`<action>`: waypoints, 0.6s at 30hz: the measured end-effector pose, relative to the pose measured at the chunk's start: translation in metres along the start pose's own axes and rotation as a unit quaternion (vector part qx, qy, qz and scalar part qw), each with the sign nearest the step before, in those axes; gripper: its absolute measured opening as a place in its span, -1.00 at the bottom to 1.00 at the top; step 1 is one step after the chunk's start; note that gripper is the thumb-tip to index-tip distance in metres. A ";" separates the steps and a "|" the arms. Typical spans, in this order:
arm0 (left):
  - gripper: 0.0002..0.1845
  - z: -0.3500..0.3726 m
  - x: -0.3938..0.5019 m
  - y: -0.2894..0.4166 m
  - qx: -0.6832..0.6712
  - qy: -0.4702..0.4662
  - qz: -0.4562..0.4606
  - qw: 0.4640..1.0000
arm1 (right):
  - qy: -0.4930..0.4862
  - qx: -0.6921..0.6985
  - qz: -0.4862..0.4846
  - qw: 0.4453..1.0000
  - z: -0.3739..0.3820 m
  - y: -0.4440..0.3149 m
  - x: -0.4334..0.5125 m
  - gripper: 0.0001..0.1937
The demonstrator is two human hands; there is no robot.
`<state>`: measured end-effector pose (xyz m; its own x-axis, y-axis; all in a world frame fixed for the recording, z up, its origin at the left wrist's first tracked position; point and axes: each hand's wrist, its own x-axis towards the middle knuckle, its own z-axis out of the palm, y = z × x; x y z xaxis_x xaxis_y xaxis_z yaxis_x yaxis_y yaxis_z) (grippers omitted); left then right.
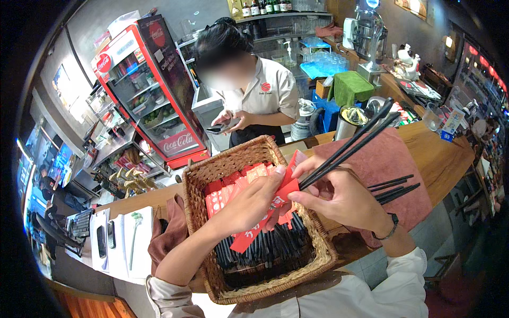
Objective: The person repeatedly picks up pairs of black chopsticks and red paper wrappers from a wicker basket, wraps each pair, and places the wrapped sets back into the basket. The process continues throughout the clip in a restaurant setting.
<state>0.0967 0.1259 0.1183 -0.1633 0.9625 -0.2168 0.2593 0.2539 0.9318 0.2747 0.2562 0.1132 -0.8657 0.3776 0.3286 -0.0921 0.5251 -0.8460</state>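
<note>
My left hand (250, 198) grips a red paper chopstick sleeve (246, 238) bearing white writing, above a wicker basket (330, 248). My right hand (338, 190) is at the sleeve's mouth, its fingers around a pair of black chopsticks (350, 143). The chopsticks slant up to the right, and their lower ends are hidden at the sleeve. Inside the basket, red paper sleeves (222, 194) fill the far part. Many black chopsticks (262, 248) with sleeves lie packed nearer me, partly covered by my left hand.
Several loose black chopsticks (391, 189) rest on a reddish-brown cloth (409, 214) on the wooden counter (445, 155). A brown cloth (171, 234) and an open notebook (137, 246) lie left of the basket. Across the counter, a person (262, 87) holds a phone (216, 128).
</note>
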 end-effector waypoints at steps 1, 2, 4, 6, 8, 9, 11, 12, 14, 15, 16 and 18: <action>-0.32 0.002 0.000 -0.001 -0.022 -0.001 -0.011 1.000 | -0.017 0.022 0.007 1.000 0.001 0.003 0.003 -0.81; -0.32 0.004 0.000 -0.002 -0.004 0.027 0.000 1.000 | -0.027 0.049 -0.007 0.998 0.003 0.006 0.006 -0.82; -0.31 0.004 -0.002 -0.004 -0.002 0.046 -0.031 0.998 | -0.045 0.124 0.024 0.991 -0.001 0.012 0.010 -0.88; -0.29 -0.006 -0.006 -0.006 0.004 0.023 -0.072 0.997 | 0.013 0.123 0.037 0.992 -0.014 0.014 0.014 -0.86; -0.28 -0.016 -0.012 -0.008 0.032 0.069 -0.060 0.995 | 0.054 0.119 0.052 0.990 -0.037 0.015 0.019 -0.85; -0.31 -0.025 -0.013 -0.008 0.065 0.081 -0.067 0.992 | 0.075 0.112 0.053 0.989 -0.049 0.015 0.022 -0.86; -0.31 -0.037 -0.013 -0.008 0.120 0.145 -0.048 0.981 | 0.068 0.082 0.042 0.993 -0.058 0.016 0.026 -0.86; -0.42 -0.040 -0.012 -0.008 0.112 0.186 -0.050 0.975 | 0.063 0.078 0.037 0.994 -0.057 0.016 0.027 -0.86; -0.51 -0.038 -0.007 -0.010 0.125 0.168 0.105 0.972 | 0.018 0.023 0.063 0.998 -0.047 0.017 0.028 -0.85; -0.54 -0.035 -0.005 -0.011 0.129 0.163 0.163 0.964 | -0.013 0.011 0.048 0.999 -0.039 0.018 0.029 -0.85; -0.72 -0.031 -0.001 -0.012 0.093 0.136 0.192 0.968 | -0.040 -0.003 0.039 0.998 -0.029 0.018 0.029 -0.85; -0.80 -0.030 0.001 -0.012 0.119 0.132 0.209 0.962 | -0.075 -0.005 -0.024 0.997 -0.018 0.017 0.034 -0.84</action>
<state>0.0650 0.1210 0.1153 -0.2243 0.9355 0.2730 0.5604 -0.1054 0.8215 0.2524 0.2913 0.1174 -0.9246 0.2340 0.3008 -0.1303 0.5477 -0.8265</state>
